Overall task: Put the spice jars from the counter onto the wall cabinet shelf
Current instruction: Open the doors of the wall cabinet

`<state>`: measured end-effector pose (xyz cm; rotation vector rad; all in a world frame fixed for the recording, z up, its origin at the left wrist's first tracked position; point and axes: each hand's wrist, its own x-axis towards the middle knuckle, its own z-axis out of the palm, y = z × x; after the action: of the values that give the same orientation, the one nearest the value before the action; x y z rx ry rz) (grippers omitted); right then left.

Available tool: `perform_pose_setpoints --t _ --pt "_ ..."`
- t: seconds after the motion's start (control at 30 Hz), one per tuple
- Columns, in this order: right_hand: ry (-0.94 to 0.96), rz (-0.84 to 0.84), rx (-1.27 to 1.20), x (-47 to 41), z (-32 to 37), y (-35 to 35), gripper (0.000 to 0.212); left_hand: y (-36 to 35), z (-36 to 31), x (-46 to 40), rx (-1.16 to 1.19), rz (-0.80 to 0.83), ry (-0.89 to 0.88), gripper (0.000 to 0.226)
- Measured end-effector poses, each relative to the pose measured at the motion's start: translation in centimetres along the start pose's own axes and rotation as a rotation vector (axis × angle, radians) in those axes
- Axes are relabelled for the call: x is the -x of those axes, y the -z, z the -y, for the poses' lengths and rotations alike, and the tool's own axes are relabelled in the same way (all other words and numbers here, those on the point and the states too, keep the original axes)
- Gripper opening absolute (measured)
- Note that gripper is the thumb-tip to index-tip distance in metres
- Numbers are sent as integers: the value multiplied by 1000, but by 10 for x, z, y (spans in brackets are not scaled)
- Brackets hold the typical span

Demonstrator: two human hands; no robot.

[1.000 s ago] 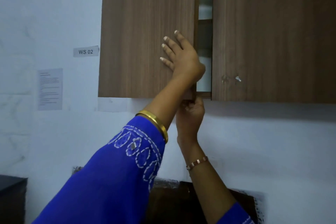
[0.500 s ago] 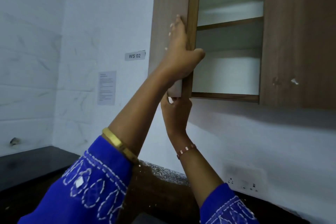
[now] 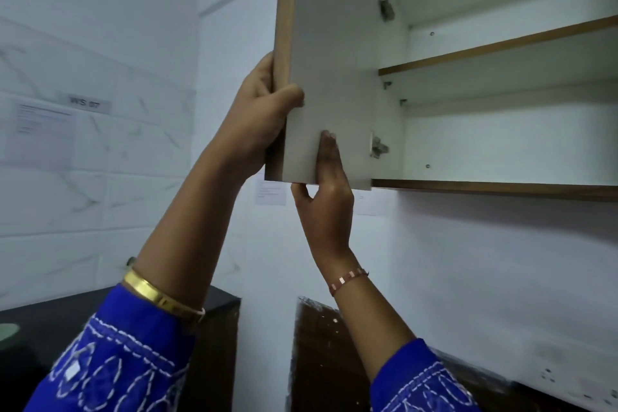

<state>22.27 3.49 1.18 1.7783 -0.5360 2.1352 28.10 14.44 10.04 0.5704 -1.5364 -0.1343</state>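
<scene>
White marble-patterned wall tiles (image 3: 100,177) carry a printed notice (image 3: 43,134) beneath a small blurred label (image 3: 85,102); a second paper sheet (image 3: 271,192) hangs further right; wall sockets (image 3: 575,388) lower right.

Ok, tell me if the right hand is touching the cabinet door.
Touching: the head view shows the right hand pinching the cabinet door at its bottom edge.
</scene>
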Motion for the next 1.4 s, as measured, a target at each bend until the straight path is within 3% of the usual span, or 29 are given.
perform_pose_setpoints --t 0.17,0.37,0.6,0.73,0.87,0.97,1.17,1.4 --pt "35 79 105 7 15 -54 71 65 29 -1 -36 -98 50 34" --pt "82 130 281 10 22 -104 74 114 67 -6 -46 -197 99 35" --pt "118 150 352 13 19 -108 79 115 75 -7 -141 -216 51 37" --pt "146 214 326 13 15 -97 73 107 75 -8 -387 -247 -19 48" --pt "253 304 364 18 1 -73 60 81 69 -3 -734 -404 -73 63" --pt "335 336 458 17 -14 -43 56 47 63 9 -837 -458 -193 76" --pt "350 307 562 -5 -55 40 60 -34 60 17 -760 -402 -271 68" --pt "328 299 743 -17 -113 154 58 -154 52 30 -510 -357 -239 58"
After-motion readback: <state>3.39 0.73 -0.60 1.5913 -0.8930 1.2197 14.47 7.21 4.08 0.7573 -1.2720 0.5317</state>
